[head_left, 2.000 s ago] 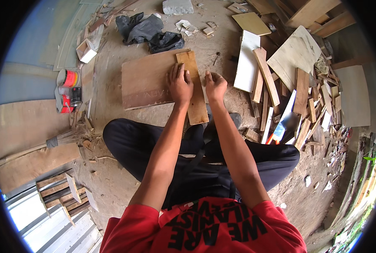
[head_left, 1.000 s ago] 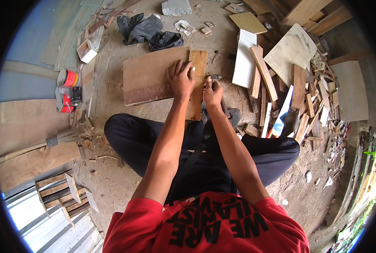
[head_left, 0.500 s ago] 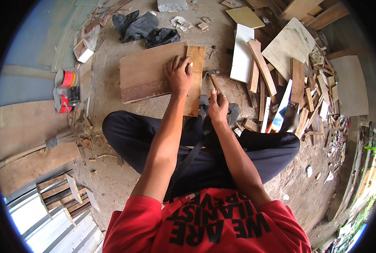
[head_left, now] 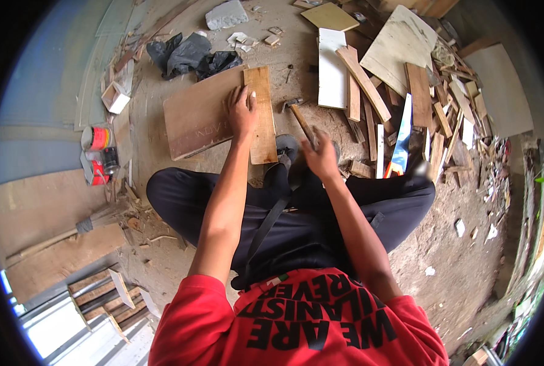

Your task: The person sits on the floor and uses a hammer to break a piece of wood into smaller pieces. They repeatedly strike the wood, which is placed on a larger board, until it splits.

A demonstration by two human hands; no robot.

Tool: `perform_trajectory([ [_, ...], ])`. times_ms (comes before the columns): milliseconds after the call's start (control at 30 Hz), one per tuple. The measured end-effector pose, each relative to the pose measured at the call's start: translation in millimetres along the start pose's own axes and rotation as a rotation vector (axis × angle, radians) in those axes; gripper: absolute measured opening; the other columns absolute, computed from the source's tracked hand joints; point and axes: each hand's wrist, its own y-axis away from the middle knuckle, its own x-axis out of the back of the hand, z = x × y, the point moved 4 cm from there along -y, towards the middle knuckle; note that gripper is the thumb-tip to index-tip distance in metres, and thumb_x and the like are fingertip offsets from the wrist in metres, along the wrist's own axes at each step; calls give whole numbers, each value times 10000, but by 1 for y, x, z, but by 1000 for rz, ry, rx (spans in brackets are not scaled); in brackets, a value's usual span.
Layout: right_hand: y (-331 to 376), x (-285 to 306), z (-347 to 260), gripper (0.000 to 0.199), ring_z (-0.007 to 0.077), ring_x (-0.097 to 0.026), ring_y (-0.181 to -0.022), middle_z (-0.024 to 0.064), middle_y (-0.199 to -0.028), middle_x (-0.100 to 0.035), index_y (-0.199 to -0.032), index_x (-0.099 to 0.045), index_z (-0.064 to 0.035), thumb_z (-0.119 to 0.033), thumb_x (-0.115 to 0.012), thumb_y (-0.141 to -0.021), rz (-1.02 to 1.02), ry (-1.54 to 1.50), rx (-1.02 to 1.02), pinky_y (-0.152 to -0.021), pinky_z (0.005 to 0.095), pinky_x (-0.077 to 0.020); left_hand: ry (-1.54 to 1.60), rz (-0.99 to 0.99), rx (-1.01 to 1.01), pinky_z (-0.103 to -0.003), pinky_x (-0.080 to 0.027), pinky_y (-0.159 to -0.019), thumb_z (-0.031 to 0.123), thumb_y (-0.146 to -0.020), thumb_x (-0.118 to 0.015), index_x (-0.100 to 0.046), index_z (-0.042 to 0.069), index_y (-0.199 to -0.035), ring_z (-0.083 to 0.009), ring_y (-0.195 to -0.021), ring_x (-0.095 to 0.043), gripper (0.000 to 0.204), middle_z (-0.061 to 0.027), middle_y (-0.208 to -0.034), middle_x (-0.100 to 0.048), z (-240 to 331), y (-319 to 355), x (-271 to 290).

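Observation:
My left hand [head_left: 243, 116] lies with its fingers stretched over a wide brown board [head_left: 199, 113] and the narrower, lighter wooden plank [head_left: 260, 113] along the board's right side. In my right hand [head_left: 322, 155] is a hammer [head_left: 302, 122], gripped round its wooden handle. Its dark metal head is at the far end, just right of the plank and apart from it. The plank's near end reaches close to my feet, between my bent legs.
Right of me lies a heap of wood offcuts [head_left: 418, 82], with a handsaw [head_left: 401, 137] among them. Black plastic bags [head_left: 189, 55] and a pale block [head_left: 226, 14] lie beyond the board. Red-labelled cans [head_left: 96, 139] stand at the left.
My right hand has drawn the hammer rightward, away from the plank, and more of its handle shows. My left hand keeps its place on the wood. The whole view has shifted slightly.

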Motion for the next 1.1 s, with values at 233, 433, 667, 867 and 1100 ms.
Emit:
perform_trajectory([
  [233,-23,-76,-19,342,341,-727,-829,223,-864,-725,-996,-733,28,-298,-692,-901,-77,-140,-213,-754,396,-551,71,-31,17,-469,-378,-1099,296,-957,-614,-554,-61,-1324,-426,-1285,-502,516,-285,-1356,-552,12,38,14],
  [433,-7,-64,-16,270,399,-705,-836,266,-826,-694,-876,-719,59,-210,-720,-862,33,-65,-166,-746,441,-546,143,-24,22,-485,-333,-1123,221,-920,-647,-592,-37,-1239,-412,-1313,-453,414,-264,-1387,-509,26,62,17],
  [667,-1,-15,-60,173,416,-655,-825,257,-856,-663,-874,-702,51,-115,-740,-845,144,-207,22,-764,448,-515,690,-10,401,-287,-458,-814,268,-988,-639,-558,-37,-1112,-125,-896,-542,339,-57,-980,-605,51,51,18],
  [867,1,5,-78,170,267,-651,-716,163,-791,-662,-879,-707,22,-146,-730,-886,94,-208,84,-677,359,-506,964,-89,645,-329,-460,-904,355,-1013,-584,-540,6,-1247,-168,-1019,-567,423,-96,-1132,-611,71,57,24],
  [1100,6,0,-63,238,176,-620,-696,131,-761,-658,-936,-626,32,-202,-653,-976,-62,-320,25,-654,329,-491,1024,-227,814,-329,-479,-877,307,-1019,-556,-590,9,-1234,-172,-991,-590,369,-86,-1106,-631,62,76,11],
])
